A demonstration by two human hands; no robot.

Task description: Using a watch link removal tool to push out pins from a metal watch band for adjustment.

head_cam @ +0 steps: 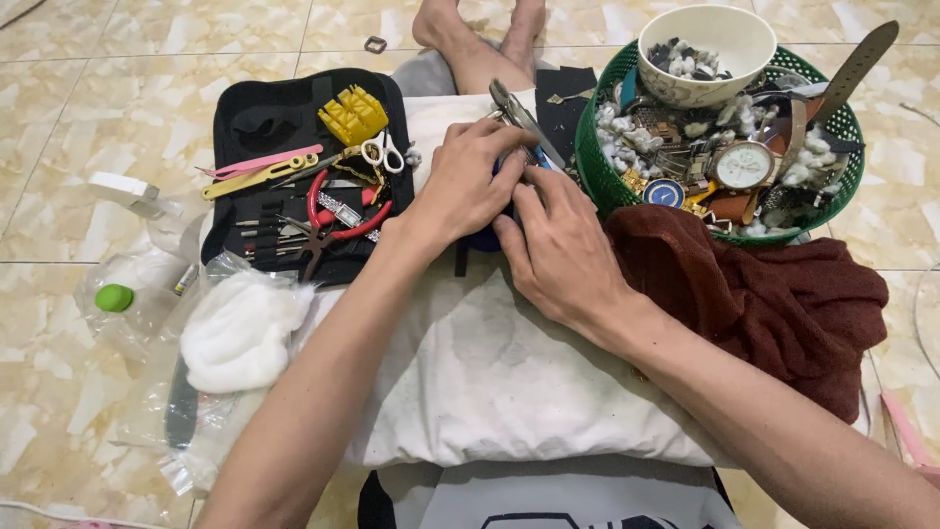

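Between your two hands, on the white pillow [509, 392] over your lap, sits a small dark blue thing [487, 238], mostly hidden. Your left hand [468, 186] is curled over it from the left, fingers bent and pressing down, and that hand also seems to pinch the metal tool [524, 118] whose long axis runs up and away to the left, its tip poking out past your knuckles. Your right hand [558, 245] lies flat beside it, fingers closed together and pointing up-left, fingertips touching the left hand's; whether it grips anything underneath cannot be told. The blue thing is nearer your left palm, just under it.

Just right of your right wrist lies a dark red cloth [774, 294], bunched. Beyond that hand stands a green basket [592, 171] of watches and straps, with a white bowl [707, 54] in it and a round watch face [744, 165] near its middle. Left of your left hand is a black tool case [245, 122], open, with red pliers [348, 211], small scissors [382, 152] and a yellow block [352, 115]. Nearer you on that side lies cotton wool [240, 328].
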